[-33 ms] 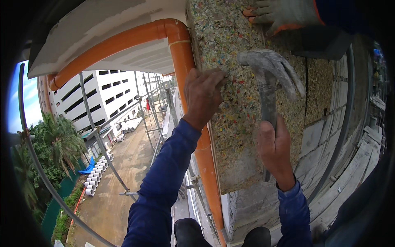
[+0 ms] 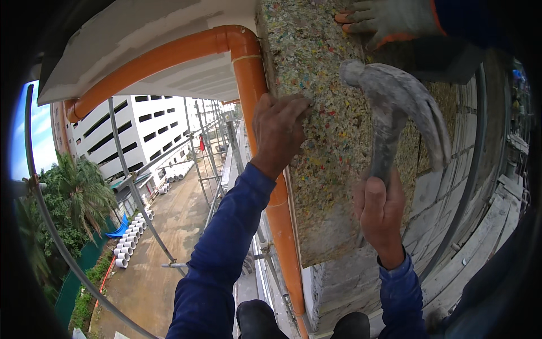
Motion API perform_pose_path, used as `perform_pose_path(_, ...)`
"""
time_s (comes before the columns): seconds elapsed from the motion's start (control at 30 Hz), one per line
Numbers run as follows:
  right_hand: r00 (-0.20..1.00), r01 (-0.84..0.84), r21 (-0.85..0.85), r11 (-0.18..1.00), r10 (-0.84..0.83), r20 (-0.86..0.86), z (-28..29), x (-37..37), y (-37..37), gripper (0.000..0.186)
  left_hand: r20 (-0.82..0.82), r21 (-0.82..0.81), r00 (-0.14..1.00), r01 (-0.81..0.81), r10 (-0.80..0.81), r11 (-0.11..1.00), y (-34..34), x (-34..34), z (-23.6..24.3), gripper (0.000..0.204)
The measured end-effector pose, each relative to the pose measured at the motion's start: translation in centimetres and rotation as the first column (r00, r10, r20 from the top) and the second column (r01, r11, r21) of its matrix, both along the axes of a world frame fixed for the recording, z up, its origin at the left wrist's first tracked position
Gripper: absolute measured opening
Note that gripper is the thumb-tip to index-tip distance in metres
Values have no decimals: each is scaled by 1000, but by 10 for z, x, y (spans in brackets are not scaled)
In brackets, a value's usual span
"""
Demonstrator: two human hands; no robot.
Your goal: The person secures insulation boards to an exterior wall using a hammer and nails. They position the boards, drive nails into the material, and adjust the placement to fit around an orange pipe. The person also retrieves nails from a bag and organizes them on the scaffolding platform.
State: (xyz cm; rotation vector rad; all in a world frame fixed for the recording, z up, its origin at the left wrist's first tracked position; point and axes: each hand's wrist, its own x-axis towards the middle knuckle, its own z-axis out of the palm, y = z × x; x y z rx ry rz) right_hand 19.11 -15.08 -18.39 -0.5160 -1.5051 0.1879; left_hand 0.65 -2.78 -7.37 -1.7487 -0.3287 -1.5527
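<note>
My right hand [image 2: 381, 212] is wrapped round the handle of a grey, plaster-caked claw hammer [image 2: 395, 96], its head raised in front of a board [image 2: 327, 186] pressed from coloured flakes. The hammer's claw points right and its striking face left. My left hand [image 2: 280, 133] is closed at the board's left edge, next to an orange pipe [image 2: 248, 73]. Its fingers are bent together against the board, and whatever they pinch is hidden. At the top right, another person's gloved hand [image 2: 389, 20] lies flat on the same board.
The orange pipe bends under a pale ceiling [image 2: 152, 39] and runs down beside the board. A block wall [image 2: 446, 175] stands at the right. Scaffold poles [image 2: 121, 144] cross the left side. Far below lie a dirt road [image 2: 152, 254] and a row of white pipes [image 2: 132, 240].
The hammer head has swung up and to the right, away from the board, and looks larger. My left hand and the gloved hand have stayed in place.
</note>
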Motion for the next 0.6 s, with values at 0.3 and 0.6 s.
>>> perform_pose_path(0.3, 990, 140, -109, 984, -135, 44, 15, 4, 15, 48, 18, -55, 998, 60, -59, 997, 5, -3, -2, 22)
perform_pose_path(0.6, 975, 145, 79, 986, -156, 156, 9, 5, 20, 48, 413, -598, 857, 511, -309, 617, 9, 0, -92, 55)
